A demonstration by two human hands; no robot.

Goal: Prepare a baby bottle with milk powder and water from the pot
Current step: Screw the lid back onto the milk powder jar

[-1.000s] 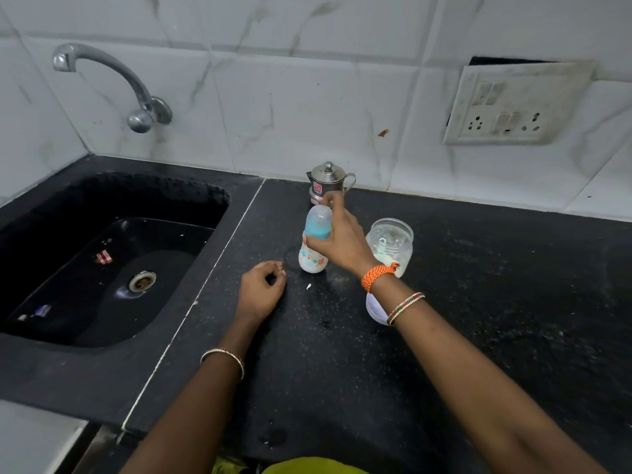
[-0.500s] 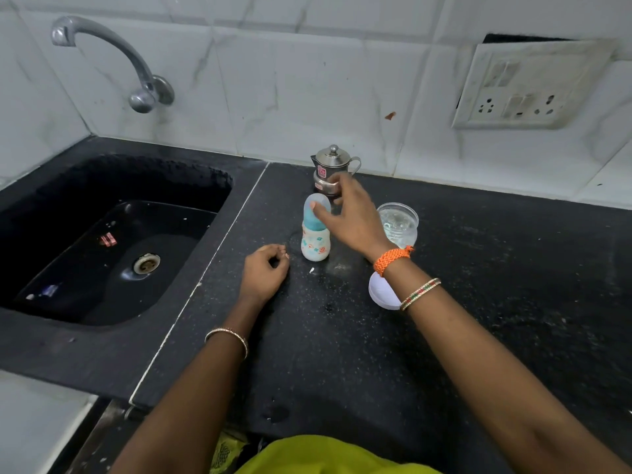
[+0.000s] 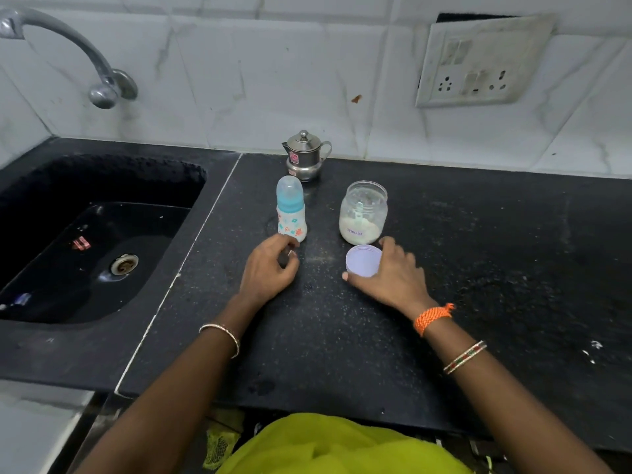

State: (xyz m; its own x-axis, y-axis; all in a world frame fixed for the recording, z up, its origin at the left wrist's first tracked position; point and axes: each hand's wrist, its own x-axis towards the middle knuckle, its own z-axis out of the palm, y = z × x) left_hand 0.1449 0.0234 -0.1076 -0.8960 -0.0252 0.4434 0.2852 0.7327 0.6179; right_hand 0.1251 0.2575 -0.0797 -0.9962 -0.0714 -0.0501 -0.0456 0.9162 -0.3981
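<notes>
The right hand [image 3: 393, 278] grips the jar lid [image 3: 363, 260] on the desk [image 3: 478, 268]; the left hand [image 3: 270, 268] rests loosely curled, holding nothing, beside the capped baby bottle [image 3: 290, 210], before the steel pot [image 3: 305, 155].

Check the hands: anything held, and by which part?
Right hand grips the round white plastic lid by its rim, thumb near side, fingers far side. Left hand holds nothing.

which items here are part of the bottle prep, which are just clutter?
Job:
bottle, cap on, upright
powder jar, open
jar lid, right hand on it
steel pot, lidded
left hand, resting near the bottle

Not in use:
sink
tap
wall socket
</notes>
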